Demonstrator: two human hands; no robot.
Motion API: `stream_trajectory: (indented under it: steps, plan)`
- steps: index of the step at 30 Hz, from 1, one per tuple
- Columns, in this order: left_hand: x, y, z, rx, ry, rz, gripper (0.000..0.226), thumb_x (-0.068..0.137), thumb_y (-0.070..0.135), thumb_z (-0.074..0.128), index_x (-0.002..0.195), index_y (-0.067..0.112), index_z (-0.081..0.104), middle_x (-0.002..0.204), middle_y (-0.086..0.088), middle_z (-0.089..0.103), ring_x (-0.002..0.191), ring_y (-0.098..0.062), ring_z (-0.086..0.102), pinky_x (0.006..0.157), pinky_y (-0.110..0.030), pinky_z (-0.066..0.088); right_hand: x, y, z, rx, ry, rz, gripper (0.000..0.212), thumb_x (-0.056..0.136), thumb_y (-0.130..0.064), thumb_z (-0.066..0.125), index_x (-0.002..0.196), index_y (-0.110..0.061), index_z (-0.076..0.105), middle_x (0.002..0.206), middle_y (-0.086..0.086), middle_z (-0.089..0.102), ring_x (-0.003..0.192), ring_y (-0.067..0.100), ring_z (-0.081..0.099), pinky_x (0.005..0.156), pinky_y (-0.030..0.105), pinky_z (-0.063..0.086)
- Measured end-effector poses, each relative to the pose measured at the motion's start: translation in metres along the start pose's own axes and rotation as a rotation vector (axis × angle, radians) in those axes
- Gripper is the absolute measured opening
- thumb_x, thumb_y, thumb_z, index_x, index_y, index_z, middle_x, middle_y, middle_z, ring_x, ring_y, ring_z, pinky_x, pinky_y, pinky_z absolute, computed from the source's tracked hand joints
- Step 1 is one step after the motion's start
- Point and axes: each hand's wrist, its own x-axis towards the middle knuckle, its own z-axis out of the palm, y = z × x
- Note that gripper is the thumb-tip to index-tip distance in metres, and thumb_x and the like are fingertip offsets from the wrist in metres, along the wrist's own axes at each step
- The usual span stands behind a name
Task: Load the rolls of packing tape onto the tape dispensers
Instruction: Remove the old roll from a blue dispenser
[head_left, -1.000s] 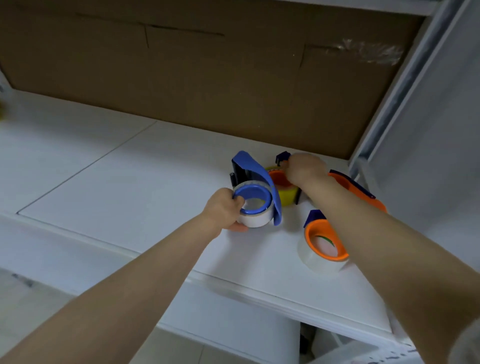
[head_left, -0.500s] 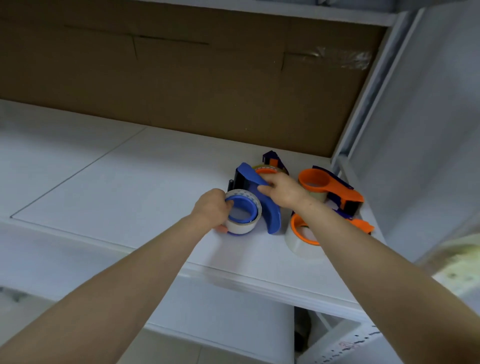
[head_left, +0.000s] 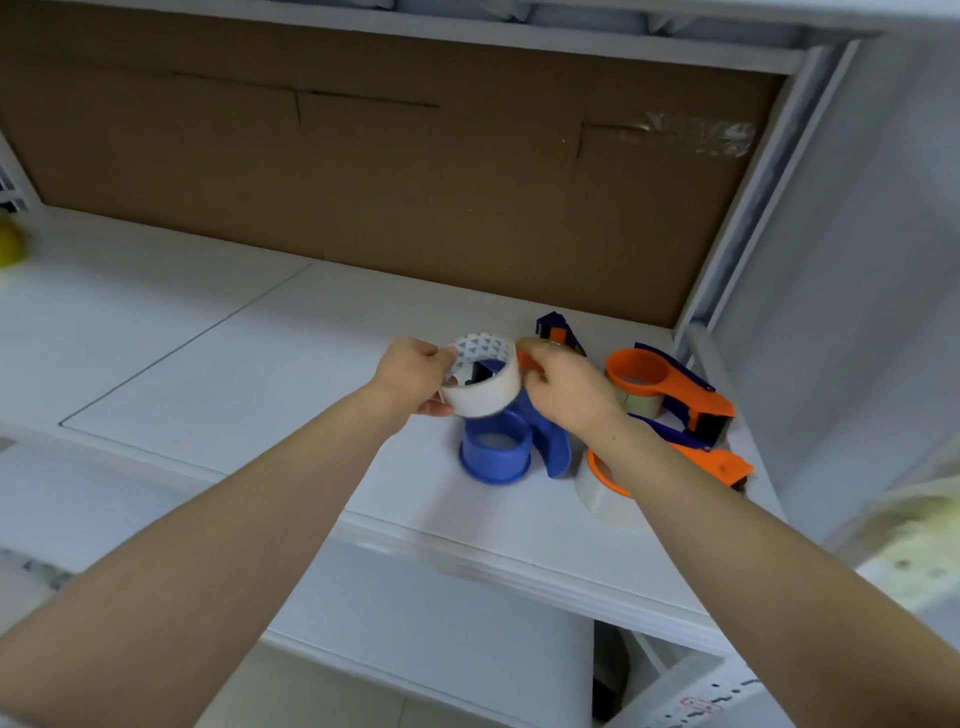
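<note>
- White roll of packing tape (head_left: 480, 382) held off the shelf between both hands, open core facing the camera, tilted. Small grey triangle print visible on the inner far wall; near edge is motion-blurred.
- Left hand (head_left: 410, 374) clamps the roll's left rim: fingers curled over the top edge, thumb underneath. Fingertips partly hidden inside the core.
- Right hand (head_left: 563, 387) closed at the roll's right side, touching it; can't tell how much of the grip is on the roll versus something behind it. An orange bit shows at its fingertips, mostly covered.
- Blue plastic tape dispenser (head_left: 511, 449) sits directly below the hands on the shelf: bare round hub toward the camera, curved handle to its right, running up behind the right wrist. Its dark far end shows only through the roll's core.
- Orange plastic dispenser with dark blue trim (head_left: 670, 387) lies right of the right hand, a pale roll showing under its ring.
- Second orange dispenser carrying a clear tape roll (head_left: 605, 486) sits under the right forearm; the arm cuts across its middle.
- Dark blue and orange dispenser tip (head_left: 558, 332) pokes out beyond the right hand; the rest is hidden.
- All on a white shelf board (head_left: 234, 374), brown cardboard back panel (head_left: 389, 171) behind.
- Yellowish blur at far left edge, cut off, unidentifiable.
</note>
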Motion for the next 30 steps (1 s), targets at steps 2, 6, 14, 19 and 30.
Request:
stream_trajectory:
  steps: [2,6,14,19,30]
  plan:
    - [-0.002,0.003,-0.009,-0.077,0.032,-0.049,0.019,0.097,0.022,0.050,0.105,0.005,0.055,0.094,-0.014,0.059,0.061,-0.017,0.054,0.038,-0.019,0.050,0.000,-0.019,-0.014,0.229,0.026,-0.192,0.066,0.082,-0.002,0.049,0.143,-0.025,0.034,0.146,0.003,0.039,0.135,0.019,0.035,0.110,0.034,0.034]
    - [-0.012,0.003,-0.037,-0.209,0.089,-0.165,0.022,0.094,0.025,0.054,0.103,0.006,0.056,0.075,-0.008,0.056,0.057,-0.017,0.052,0.034,-0.016,0.045,0.016,-0.056,-0.025,0.227,-0.326,-0.451,0.058,0.070,0.000,0.067,0.122,-0.023,0.058,0.128,0.005,0.054,0.120,0.018,0.048,0.102,0.034,0.041]
    - [-0.041,-0.028,-0.164,-0.258,0.297,-0.272,0.056,0.096,0.051,0.034,0.104,0.005,0.065,0.096,-0.012,0.064,0.074,-0.020,0.055,0.063,-0.029,0.047,0.035,-0.162,0.035,0.526,-0.373,-0.270,0.026,0.071,-0.032,0.080,0.069,-0.010,0.066,0.056,-0.008,0.061,0.049,-0.002,0.051,0.049,0.011,0.035]
    - [-0.064,-0.053,-0.269,-0.173,0.400,-0.201,0.043,0.096,0.042,0.040,0.101,0.007,0.065,0.096,-0.008,0.063,0.072,-0.017,0.055,0.072,-0.030,0.043,0.050,-0.268,0.092,0.529,-0.335,-0.203,0.045,0.081,-0.044,0.067,0.065,-0.005,0.052,0.065,0.009,0.058,0.057,0.020,0.054,0.054,0.028,0.043]
    - [-0.079,-0.112,-0.489,-0.149,0.671,-0.186,0.024,0.092,0.023,0.045,0.096,0.008,0.064,0.080,-0.004,0.063,0.062,-0.015,0.053,0.070,-0.028,0.040,0.076,-0.488,0.188,0.777,-0.461,-0.206,0.011,0.090,-0.011,0.051,0.099,-0.006,0.053,0.100,0.016,0.062,0.078,0.019,0.067,0.072,0.036,0.058]
